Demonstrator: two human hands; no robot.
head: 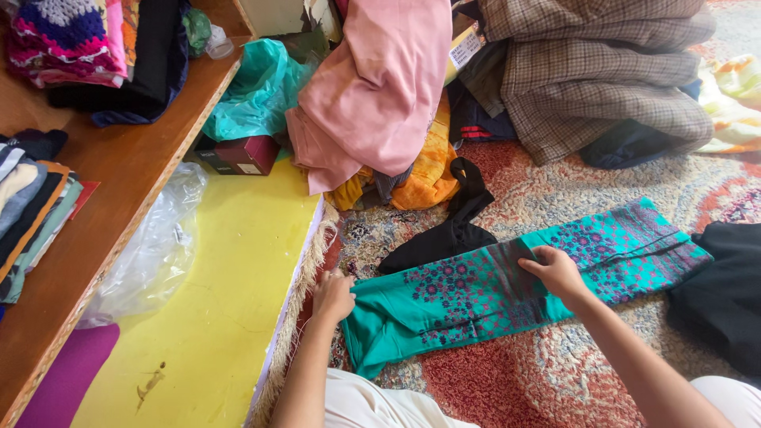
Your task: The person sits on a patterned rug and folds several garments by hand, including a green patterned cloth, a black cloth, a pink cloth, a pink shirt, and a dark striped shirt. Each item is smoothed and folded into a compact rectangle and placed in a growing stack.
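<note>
A teal garment (618, 246) with a purple flower pattern lies folded long on the patterned rug (555, 372). My left hand (333, 296) presses its plain teal left end, fingers curled onto the cloth. My right hand (555, 269) rests on the middle of the garment, fingers pinching a dark fold of the fabric. A black piece of clothing (448, 234) lies just beyond the garment, partly under its upper edge.
A pink cloth (380, 87), an orange cloth (432, 170) and a checked blanket (602, 71) are heaped at the back. Black fabric (725, 293) lies at right. A yellow mat (230, 285), clear plastic bag (151, 254) and wooden shelf (119, 166) with stacked clothes stand at left.
</note>
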